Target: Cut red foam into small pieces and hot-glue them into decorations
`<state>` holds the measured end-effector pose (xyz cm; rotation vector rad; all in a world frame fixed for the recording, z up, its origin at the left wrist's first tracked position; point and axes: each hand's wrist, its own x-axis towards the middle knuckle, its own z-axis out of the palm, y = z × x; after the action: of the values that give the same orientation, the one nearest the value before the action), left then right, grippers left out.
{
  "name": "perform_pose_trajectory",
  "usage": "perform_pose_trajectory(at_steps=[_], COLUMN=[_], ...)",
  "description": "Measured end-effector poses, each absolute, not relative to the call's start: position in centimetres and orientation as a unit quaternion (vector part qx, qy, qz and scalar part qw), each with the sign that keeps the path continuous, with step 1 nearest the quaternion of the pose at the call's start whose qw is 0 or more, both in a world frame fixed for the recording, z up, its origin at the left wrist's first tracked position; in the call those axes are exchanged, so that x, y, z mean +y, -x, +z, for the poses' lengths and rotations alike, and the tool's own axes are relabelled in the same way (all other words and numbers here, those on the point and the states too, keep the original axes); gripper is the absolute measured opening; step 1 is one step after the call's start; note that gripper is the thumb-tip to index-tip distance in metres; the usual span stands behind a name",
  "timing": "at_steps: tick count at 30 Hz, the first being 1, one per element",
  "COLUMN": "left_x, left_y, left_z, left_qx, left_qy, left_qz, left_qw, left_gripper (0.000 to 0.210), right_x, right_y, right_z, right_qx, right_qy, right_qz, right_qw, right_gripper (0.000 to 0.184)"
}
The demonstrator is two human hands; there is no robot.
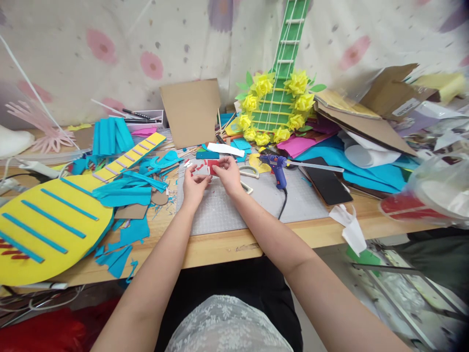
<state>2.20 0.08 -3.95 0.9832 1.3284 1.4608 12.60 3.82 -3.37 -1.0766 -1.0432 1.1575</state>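
A small flat red and white piece, like a packet or card, is held up over the grey cutting mat. My right hand pinches its red right end. Fingers of my left hand close on its left side; the thumb lies along the lower edge. What the piece is exactly, I cannot make out. Pale scissors handles stick out by my right wrist, the blades hidden. Just beyond the hands lies a white strip. A blue glue gun with a long glue stick rests on the mat.
A yellow paper guitar lies at left among blue paper scraps. At the back stand a cardboard sheet and a green guitar with yellow flowers. To the right are a black phone, stacked paper and a plastic tub.
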Motion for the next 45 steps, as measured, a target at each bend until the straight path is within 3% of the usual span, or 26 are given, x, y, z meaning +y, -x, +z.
perform_pose_trajectory(at_steps=[9,17,23,31,42,45], left_x=[0.2,0.6,0.9,1.0,0.5,0.6], left_y=[-2.4,-2.7,-3.0,-1.3,-1.3,-1.4], left_z=[-4.0,-2.8,-2.7,-3.2,-3.3,-3.4], left_qx=[0.533,0.523,0.513,0.467,0.462,0.464], left_qy=[-0.391,-0.279,-0.252,-0.262,-0.253,-0.26], left_qz=[0.613,0.683,0.68,0.676,0.678,0.684], left_qw=[0.434,0.428,0.46,0.506,0.513,0.5], left_gripper=[0.061,0.053,0.052,0.025,0.03,0.03], right_x=[3.5,2.6,2.8,3.0,2.5,2.6], right_y=[-12.6,-12.2,-12.4,-13.8,-13.7,-13.6], right_z=[-3.1,-3.7,-3.8,-3.4,-4.0,-4.1], right_qx=[-0.455,-0.454,-0.471,-0.486,-0.562,-0.562], right_qy=[0.456,0.394,0.397,0.387,0.401,0.403], right_qz=[0.494,0.603,0.59,0.599,0.564,0.55], right_qw=[0.583,0.525,0.522,0.505,0.453,0.468], right_gripper=[0.031,0.047,0.034,0.035,0.025,0.031])
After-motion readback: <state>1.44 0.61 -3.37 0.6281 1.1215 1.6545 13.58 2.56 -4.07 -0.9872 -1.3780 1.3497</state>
